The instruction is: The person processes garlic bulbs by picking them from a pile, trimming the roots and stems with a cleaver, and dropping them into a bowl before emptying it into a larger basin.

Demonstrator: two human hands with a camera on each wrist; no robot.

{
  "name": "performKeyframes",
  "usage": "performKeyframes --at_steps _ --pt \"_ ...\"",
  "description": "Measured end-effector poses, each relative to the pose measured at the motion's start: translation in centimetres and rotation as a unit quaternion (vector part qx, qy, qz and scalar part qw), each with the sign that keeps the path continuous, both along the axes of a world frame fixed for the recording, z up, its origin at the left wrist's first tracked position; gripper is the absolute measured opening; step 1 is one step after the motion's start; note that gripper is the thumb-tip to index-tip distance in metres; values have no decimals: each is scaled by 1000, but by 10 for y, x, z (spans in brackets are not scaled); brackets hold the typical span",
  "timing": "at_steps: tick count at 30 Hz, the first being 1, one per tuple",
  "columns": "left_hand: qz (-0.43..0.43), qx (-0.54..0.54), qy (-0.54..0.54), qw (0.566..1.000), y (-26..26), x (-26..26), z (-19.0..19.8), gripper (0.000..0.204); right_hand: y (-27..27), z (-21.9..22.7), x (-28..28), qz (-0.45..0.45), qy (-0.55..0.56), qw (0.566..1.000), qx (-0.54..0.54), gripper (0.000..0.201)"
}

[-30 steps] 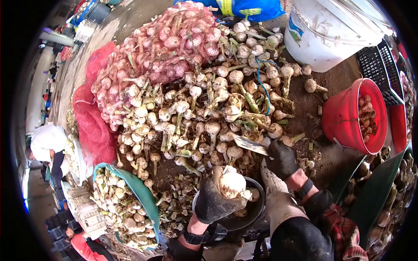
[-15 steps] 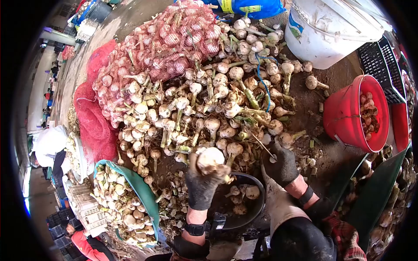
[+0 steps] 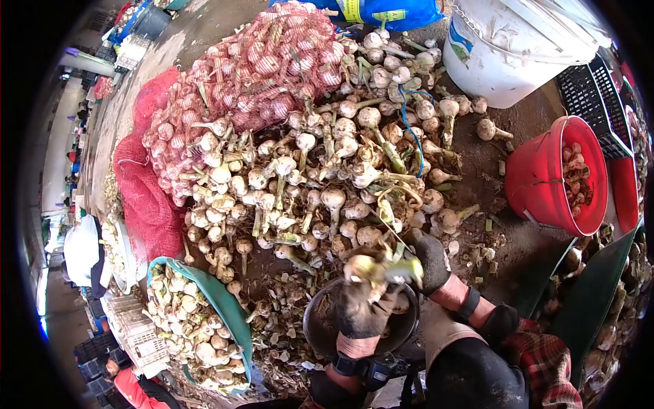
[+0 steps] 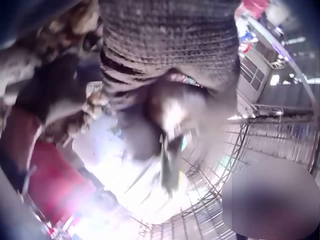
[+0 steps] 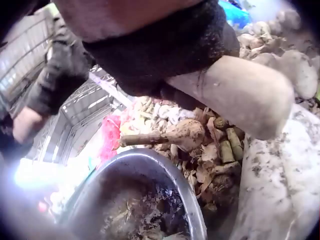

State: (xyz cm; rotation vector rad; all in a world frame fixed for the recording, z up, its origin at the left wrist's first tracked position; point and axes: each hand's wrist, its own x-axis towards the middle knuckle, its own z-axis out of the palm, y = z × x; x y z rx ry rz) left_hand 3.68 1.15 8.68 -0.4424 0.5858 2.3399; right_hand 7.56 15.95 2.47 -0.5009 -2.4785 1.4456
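My gloved left hand (image 3: 368, 312) grips a garlic bulb (image 3: 360, 268) above the dark bowl (image 3: 312, 328); its thick green stem (image 3: 407, 270) points right, toward my other hand. Motion blurs this bulb in the head view, and in the left wrist view the garlic (image 4: 175, 110) shows dimly beneath the glove. My gloved right hand (image 3: 430, 260) holds a knife whose thin blade (image 3: 387, 223) slants up and left, seen nearly edge-on. Its pale handle (image 5: 245, 95) juts out of the fist in the right wrist view. Scraps lie inside the bowl (image 5: 175, 175).
A big heap of stemmed garlic (image 3: 327, 177) spreads ahead, beside a full pink net sack (image 3: 259, 61). At right stand a red bucket (image 3: 538, 180) with bulbs in it and a white bucket (image 3: 490, 68). A teal-edged container (image 3: 235, 320) of garlic stands at left.
My left hand swung up and left with a pale bulb, then came back right over the bowl, where a green stem now shows. The knife blade turned from broadside to nearly edge-on.
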Motion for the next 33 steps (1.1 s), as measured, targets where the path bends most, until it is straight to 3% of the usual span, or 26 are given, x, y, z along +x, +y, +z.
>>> performKeyframes --at_steps 1,2,3,4,5,7,9,11,14,17,19,21,22,23,25,26,27,28,29,30,33 --pt "-84 36 16 996 -25 10 -43 56 4 -24 12 34 -21 996 -84 32" --pt "-232 -37 135 963 -29 -8 -26 63 0 -19 10 23 -87 995 -44 27" --pt "-373 -109 246 888 -34 -29 -3 71 -1 -12 9 9 -153 988 -2 22" --pt "-380 -41 184 906 -29 -38 21 77 3 -10 9 14 -106 994 -1 11" --pt "-400 -48 252 880 -36 -57 10 72 5 -13 10 10 -106 994 -3 11" --pt "-421 -309 337 783 -46 -88 -9 68 8 -19 13 8 -104 995 10 10" --pt "-336 -600 445 574 -24 -117 -25 72 6 -13 7 -18 -129 991 -13 15" --pt "-221 -745 529 340 3 -136 -65 71 7 -10 4 -18 -118 992 -43 15" --pt "-303 -792 440 297 31 -158 -91 63 11 -19 5 -18 -92 995 -22 15" --pt "-318 -790 410 327 37 -163 -95 62 13 -12 5 -36 -120 991 -54 14" --pt "-262 -767 416 412 31 -157 -78 59 16 -10 0 -34 -103 993 -49 15" --pt "-140 -649 514 543 22 -146 -58 55 18 -1 -1 -25 -59 998 -28 17" --pt "-115 -626 552 539 9 -143 -67 57 20 4 -2 -10 -50 999 -3 22" --pt "-121 -601 541 576 5 -134 -57 64 22 14 -4 -10 -51 999 -4 22" --pt "-144 -565 564 585 3 -119 -34 69 25 39 -12 55 -91 993 56 25" --pt "-189 -552 540 607 5 -107 -17 81 26 49 -15 84 -85 988 100 27" --pt "-213 -505 509 664 3 -95 -9 78 26 57 -17 82 -86 988 101 27" --pt "-216 -520 690 455 -16 -91 -27 68 26 65 -19 107 -88 981 135 28" --pt "-200 -496 818 212 -34 -89 -45 59 25 70 -19 132 -90 973 168 28" --pt "-208 -521 791 244 -35 -78 -44 38 24 71 -17 143 -95 969 178 29" --pt "-251 -521 755 311 -43 -71 -49 36 22 69 -12 134 -91 962 221 28"
